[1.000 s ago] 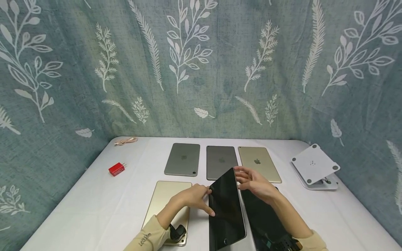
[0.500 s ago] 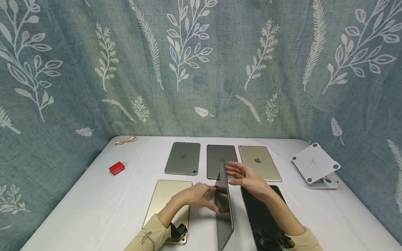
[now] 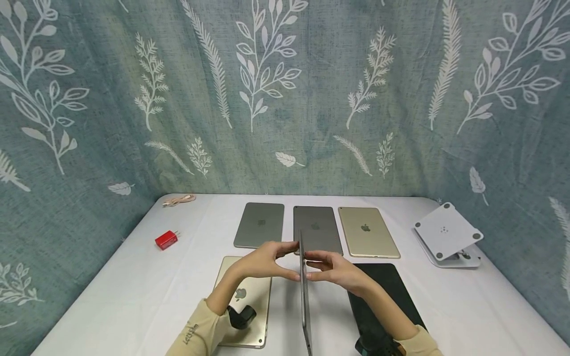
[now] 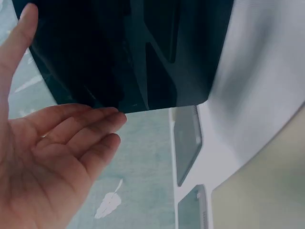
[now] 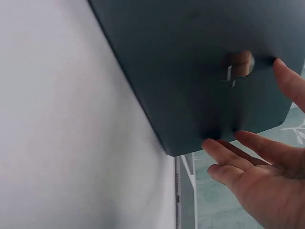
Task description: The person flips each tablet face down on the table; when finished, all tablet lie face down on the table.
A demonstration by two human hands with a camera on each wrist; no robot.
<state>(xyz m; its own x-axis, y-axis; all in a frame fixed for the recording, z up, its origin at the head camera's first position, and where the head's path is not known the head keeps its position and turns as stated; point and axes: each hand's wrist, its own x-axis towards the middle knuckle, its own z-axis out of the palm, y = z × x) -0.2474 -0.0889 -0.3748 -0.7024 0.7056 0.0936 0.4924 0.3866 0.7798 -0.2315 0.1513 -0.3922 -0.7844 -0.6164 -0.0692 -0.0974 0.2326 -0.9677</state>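
In the head view a thin grey tablet stands upright, edge-on, between both hands above the white table. My left hand touches its left side with extended fingertips and thumb. From the right, my right hand has its fingertips and thumb against the other side. The left wrist view shows that the dark glossy screen faces the left hand. On the back, a shiny logo faces the right hand in the right wrist view.
A gold tablet lies under the left forearm and a black one under the right. Behind are a green-grey, a dark grey and a gold tablet. A metal stand, red charger and cable lie outward.
The held tablet has turned from tilted, screen showing, to upright and edge-on. The left hand has risen and its fingers have left the tablet's edge; the right hand has moved left and down.
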